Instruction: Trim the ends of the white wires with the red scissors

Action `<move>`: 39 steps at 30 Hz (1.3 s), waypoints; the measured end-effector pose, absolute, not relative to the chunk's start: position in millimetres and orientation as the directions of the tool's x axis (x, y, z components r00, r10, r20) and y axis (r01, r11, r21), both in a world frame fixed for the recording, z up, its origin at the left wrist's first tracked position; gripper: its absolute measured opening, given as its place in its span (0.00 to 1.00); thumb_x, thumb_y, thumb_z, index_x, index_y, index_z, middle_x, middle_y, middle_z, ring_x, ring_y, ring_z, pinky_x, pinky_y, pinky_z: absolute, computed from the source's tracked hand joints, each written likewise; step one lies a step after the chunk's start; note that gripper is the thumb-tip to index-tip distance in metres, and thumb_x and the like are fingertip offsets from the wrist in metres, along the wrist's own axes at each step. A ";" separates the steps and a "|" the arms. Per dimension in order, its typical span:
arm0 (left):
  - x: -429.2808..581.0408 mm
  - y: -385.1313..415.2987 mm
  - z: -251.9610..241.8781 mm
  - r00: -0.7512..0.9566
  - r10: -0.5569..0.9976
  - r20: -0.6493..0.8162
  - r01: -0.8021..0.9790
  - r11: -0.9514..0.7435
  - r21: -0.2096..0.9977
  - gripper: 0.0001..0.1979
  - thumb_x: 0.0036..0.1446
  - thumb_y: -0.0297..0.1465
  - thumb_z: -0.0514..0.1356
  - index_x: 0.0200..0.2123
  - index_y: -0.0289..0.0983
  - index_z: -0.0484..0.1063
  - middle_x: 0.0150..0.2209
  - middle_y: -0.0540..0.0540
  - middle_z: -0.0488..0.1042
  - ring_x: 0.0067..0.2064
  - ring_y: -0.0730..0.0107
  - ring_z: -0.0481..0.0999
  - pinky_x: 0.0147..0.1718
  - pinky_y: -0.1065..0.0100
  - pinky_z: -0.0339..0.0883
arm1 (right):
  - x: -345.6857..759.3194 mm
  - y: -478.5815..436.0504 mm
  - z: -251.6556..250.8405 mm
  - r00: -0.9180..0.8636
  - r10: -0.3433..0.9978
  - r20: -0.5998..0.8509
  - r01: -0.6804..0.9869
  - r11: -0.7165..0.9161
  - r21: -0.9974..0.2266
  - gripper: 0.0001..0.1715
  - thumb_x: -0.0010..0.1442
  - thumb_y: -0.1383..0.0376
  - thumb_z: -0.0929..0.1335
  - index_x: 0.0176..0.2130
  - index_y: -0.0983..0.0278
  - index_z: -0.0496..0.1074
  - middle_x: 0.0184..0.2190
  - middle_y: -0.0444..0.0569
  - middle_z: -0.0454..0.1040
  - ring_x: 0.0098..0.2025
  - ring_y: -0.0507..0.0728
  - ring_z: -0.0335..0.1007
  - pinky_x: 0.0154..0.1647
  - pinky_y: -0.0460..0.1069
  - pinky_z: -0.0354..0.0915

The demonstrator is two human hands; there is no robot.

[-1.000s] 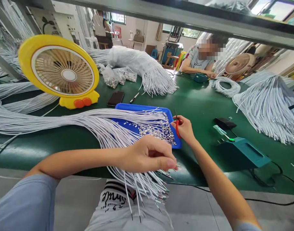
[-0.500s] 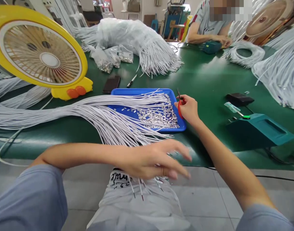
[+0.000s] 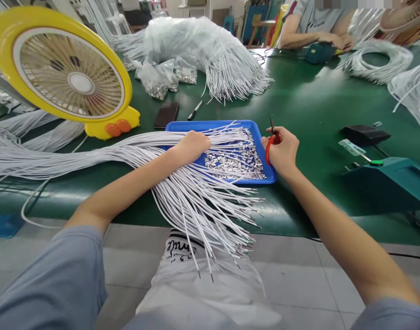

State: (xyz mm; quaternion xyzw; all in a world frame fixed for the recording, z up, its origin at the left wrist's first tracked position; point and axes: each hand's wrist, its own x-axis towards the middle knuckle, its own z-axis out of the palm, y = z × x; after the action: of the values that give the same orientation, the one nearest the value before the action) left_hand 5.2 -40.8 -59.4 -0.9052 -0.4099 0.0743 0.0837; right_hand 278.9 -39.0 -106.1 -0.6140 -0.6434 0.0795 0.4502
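Note:
My left hand (image 3: 193, 145) lies over the upper part of a bundle of white cables (image 3: 203, 192), above the blue tray (image 3: 213, 124). Its fingers curl down around some of these cables; the fingertips are hidden. At the tray's right edge, my right hand (image 3: 285, 150) grips a pair of red-handled scissors (image 3: 268, 149), dark blades pointing up and away. Small shiny metal pieces (image 3: 230, 165) are heaped in the tray. Many cable ends fan out over the table's front edge and above my lap, some showing coloured wire tips.
A yellow fan (image 3: 127, 118) stands at the left. Behind the tray are a dark phone (image 3: 166, 115), a marker (image 3: 195, 111), bags of metal parts (image 3: 155, 82) and a wrapped cable bundle (image 3: 182, 41). A teal device (image 3: 399, 178) sits right; a co-worker's hands (image 3: 334, 40) work across the table.
My left hand has moved from above my lap, fingers spread, up and away onto the cables over the tray, closing there. My right hand keeps the scissors by the tray. The view has shifted slightly.

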 end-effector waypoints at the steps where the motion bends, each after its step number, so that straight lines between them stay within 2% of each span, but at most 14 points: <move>1: 5.3 -40.5 -59.7 0.660 0.748 -0.075 0.720 -0.657 -0.222 0.16 0.53 0.16 0.50 0.36 0.28 0.77 0.39 0.34 0.78 0.44 0.57 0.77 0.35 0.66 0.62 | 278.8 -38.9 -106.2 0.161 0.861 0.482 0.715 0.235 -0.659 0.14 0.53 0.62 0.68 0.41 0.63 0.73 0.29 0.48 0.75 0.30 0.56 0.69 0.35 0.51 0.63; 7: 5.6 -41.9 -59.6 0.686 0.722 -0.088 0.684 -0.682 -0.259 0.14 0.55 0.18 0.50 0.36 0.27 0.76 0.40 0.34 0.76 0.45 0.59 0.73 0.35 0.67 0.60 | 278.8 -38.0 -108.7 0.179 0.854 0.489 0.683 0.250 -0.686 0.14 0.53 0.64 0.68 0.41 0.64 0.73 0.28 0.47 0.74 0.29 0.54 0.69 0.35 0.50 0.65; 12: 5.4 -45.0 -55.3 0.666 0.746 -0.002 0.707 -0.632 -0.317 0.15 0.60 0.26 0.48 0.40 0.24 0.73 0.41 0.30 0.75 0.45 0.52 0.73 0.33 0.64 0.59 | 277.5 -39.8 -105.3 0.185 0.857 0.481 0.670 0.249 -0.699 0.14 0.52 0.63 0.68 0.41 0.64 0.72 0.29 0.47 0.74 0.31 0.54 0.70 0.36 0.50 0.65; 16: -0.3 -40.7 -43.6 0.576 0.813 0.083 0.798 -0.538 -0.272 0.16 0.61 0.30 0.46 0.39 0.27 0.71 0.34 0.34 0.75 0.37 0.54 0.75 0.30 0.65 0.56 | 276.0 -42.0 -100.7 0.227 0.849 0.477 0.646 0.235 -0.726 0.12 0.53 0.64 0.67 0.40 0.63 0.71 0.27 0.45 0.72 0.29 0.53 0.69 0.34 0.48 0.65; 18: -2.8 -38.7 -38.9 0.561 0.820 0.114 0.826 -0.544 -0.146 0.16 0.63 0.31 0.45 0.37 0.30 0.70 0.29 0.39 0.74 0.31 0.62 0.73 0.29 0.67 0.54 | 274.9 -43.3 -99.7 0.240 0.846 0.476 0.619 0.244 -0.746 0.12 0.53 0.64 0.66 0.39 0.63 0.71 0.26 0.44 0.71 0.28 0.53 0.68 0.32 0.48 0.65; 20: -1.1 -41.9 -36.6 0.605 0.779 0.165 0.777 -0.623 0.092 0.16 0.65 0.32 0.44 0.34 0.32 0.69 0.26 0.45 0.71 0.28 0.69 0.69 0.29 0.69 0.54 | 273.7 -44.6 -99.3 0.237 0.843 0.483 0.592 0.269 -0.760 0.12 0.53 0.64 0.67 0.39 0.64 0.71 0.25 0.44 0.71 0.28 0.52 0.67 0.31 0.48 0.64; 23: 10.9 -63.4 -35.2 0.694 0.670 0.264 0.512 -0.716 0.474 0.16 0.66 0.33 0.47 0.31 0.33 0.68 0.25 0.49 0.68 0.27 0.75 0.65 0.29 0.72 0.57 | 271.6 -46.3 -98.8 0.236 0.834 0.498 0.565 0.300 -0.769 0.11 0.53 0.64 0.67 0.39 0.63 0.71 0.25 0.43 0.71 0.27 0.52 0.67 0.31 0.48 0.64; 25: 22.0 -87.4 -32.3 0.770 0.584 0.257 0.340 -0.716 0.610 0.15 0.66 0.33 0.48 0.31 0.33 0.69 0.25 0.50 0.68 0.26 0.77 0.64 0.28 0.74 0.57 | 269.8 -47.3 -98.0 0.247 0.832 0.497 0.529 0.314 -0.788 0.10 0.52 0.65 0.68 0.38 0.62 0.70 0.24 0.42 0.71 0.27 0.52 0.68 0.30 0.48 0.64; 27: 31.5 -112.0 -27.4 0.859 0.477 0.185 0.245 -0.701 0.670 0.14 0.66 0.33 0.50 0.30 0.34 0.68 0.22 0.53 0.63 0.23 0.79 0.60 0.26 0.75 0.55 | 267.7 -48.4 -97.2 0.257 0.836 0.485 0.459 0.336 -0.822 0.10 0.50 0.66 0.69 0.37 0.61 0.70 0.24 0.41 0.71 0.26 0.52 0.68 0.30 0.48 0.65; 31: 40.3 -134.7 -22.9 0.929 0.364 0.061 0.144 -0.511 0.847 0.13 0.65 0.32 0.52 0.30 0.33 0.70 0.20 0.53 0.63 0.22 0.81 0.58 0.23 0.75 0.55 | 262.4 -52.4 -95.0 0.250 0.856 0.453 0.338 0.362 -0.869 0.10 0.50 0.66 0.71 0.36 0.60 0.70 0.22 0.39 0.71 0.24 0.51 0.67 0.28 0.48 0.64; 33: 42.2 -127.3 -28.4 0.896 0.439 0.069 0.107 -0.363 0.926 0.14 0.63 0.33 0.55 0.28 0.32 0.71 0.20 0.52 0.65 0.22 0.80 0.62 0.23 0.75 0.58 | 258.9 -56.5 -92.5 0.231 0.871 0.434 0.282 0.367 -0.886 0.10 0.49 0.66 0.71 0.35 0.60 0.70 0.22 0.39 0.72 0.23 0.51 0.67 0.26 0.48 0.63; 35: 44.8 -112.3 -38.6 0.790 0.601 0.123 0.045 -0.258 0.965 0.13 0.61 0.33 0.57 0.26 0.32 0.73 0.22 0.48 0.70 0.25 0.78 0.68 0.24 0.75 0.63 | 254.5 -62.5 -88.6 0.188 0.898 0.398 0.212 0.359 -0.909 0.12 0.48 0.66 0.72 0.35 0.59 0.71 0.22 0.39 0.73 0.24 0.51 0.69 0.27 0.48 0.64; 37: 47.7 -96.6 -50.3 0.638 0.741 0.207 -0.002 -0.267 0.964 0.12 0.58 0.32 0.59 0.27 0.32 0.76 0.25 0.47 0.73 0.27 0.77 0.71 0.27 0.74 0.67 | 249.6 -70.2 -83.7 0.114 0.928 0.356 0.140 0.339 -0.930 0.13 0.48 0.67 0.73 0.37 0.59 0.71 0.24 0.40 0.75 0.27 0.53 0.73 0.30 0.49 0.67; 39: 49.7 -85.5 -60.3 0.567 0.789 0.237 -0.007 -0.283 0.959 0.10 0.55 0.30 0.61 0.24 0.31 0.76 0.22 0.48 0.71 0.28 0.76 0.72 0.29 0.74 0.68 | 244.9 -78.5 -79.1 0.022 0.946 0.324 0.076 0.321 -0.944 0.15 0.49 0.67 0.73 0.38 0.58 0.71 0.27 0.41 0.77 0.32 0.54 0.76 0.35 0.50 0.70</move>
State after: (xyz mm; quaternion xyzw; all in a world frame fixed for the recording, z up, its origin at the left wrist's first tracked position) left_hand 49.7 -85.5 -60.3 -0.7080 -0.2764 -0.3745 -0.5312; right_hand 244.9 -78.5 -79.1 -0.4376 -0.5839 0.3845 0.5655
